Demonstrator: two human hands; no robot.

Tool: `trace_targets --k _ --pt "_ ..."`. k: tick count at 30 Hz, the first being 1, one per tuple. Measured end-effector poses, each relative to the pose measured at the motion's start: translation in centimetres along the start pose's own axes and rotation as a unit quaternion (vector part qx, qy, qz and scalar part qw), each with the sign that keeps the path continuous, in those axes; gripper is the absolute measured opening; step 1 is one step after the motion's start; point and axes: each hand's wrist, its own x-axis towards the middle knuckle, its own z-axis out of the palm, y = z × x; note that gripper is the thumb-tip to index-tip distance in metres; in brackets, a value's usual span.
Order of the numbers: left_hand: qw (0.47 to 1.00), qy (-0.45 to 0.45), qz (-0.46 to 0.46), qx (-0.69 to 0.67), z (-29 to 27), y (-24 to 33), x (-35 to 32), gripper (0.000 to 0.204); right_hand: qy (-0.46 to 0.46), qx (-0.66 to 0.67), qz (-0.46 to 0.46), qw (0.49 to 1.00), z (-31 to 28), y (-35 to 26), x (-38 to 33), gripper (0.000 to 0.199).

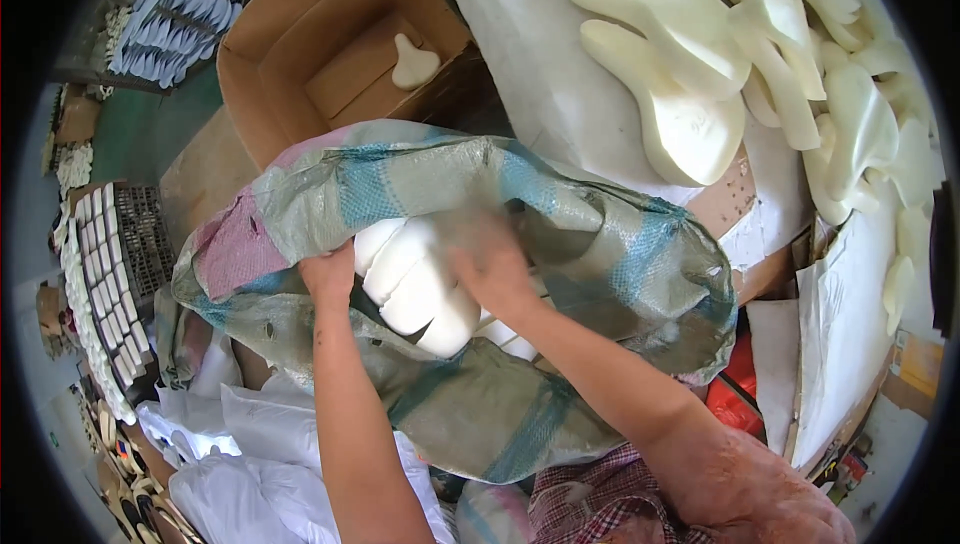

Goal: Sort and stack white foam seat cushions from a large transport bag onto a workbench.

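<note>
A large woven plastic sack (520,424), grey-green with blue and pink bands, lies open in front of me. In its mouth sits a tilted stack of smooth white foam pads (420,289), their curved edges overlapping. My left hand (330,272) is curled at the left end of this stack, against the sack's rim; its fingertips are partly hidden. Over the right side of the stack is my right hand (492,262), smeared by motion, so its grip cannot be made out. More white pieces show below it, deeper in the sack.
Beyond the sack stands an open cardboard box (290,54) with one saddle-shaped pad (414,63) inside. Large cream saddle-shaped foam pieces (690,124) are heaped at the upper right. White plastic bags (260,494) lie at the lower left, near a rack of white pieces (105,284).
</note>
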Motion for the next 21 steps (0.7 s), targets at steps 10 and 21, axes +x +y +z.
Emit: trace_targets --k 10,21 --pt "0.99 -0.029 0.008 0.14 -9.9 12.0 -9.7 0.042 -0.175 0.402 0.524 0.73 -4.8 -4.7 -6.5 0.101" --pt "0.89 0.166 0.407 0.118 -12.6 30.1 -26.2 0.078 -0.232 0.507 0.434 0.708 -32.8 -5.0 -11.5 0.062"
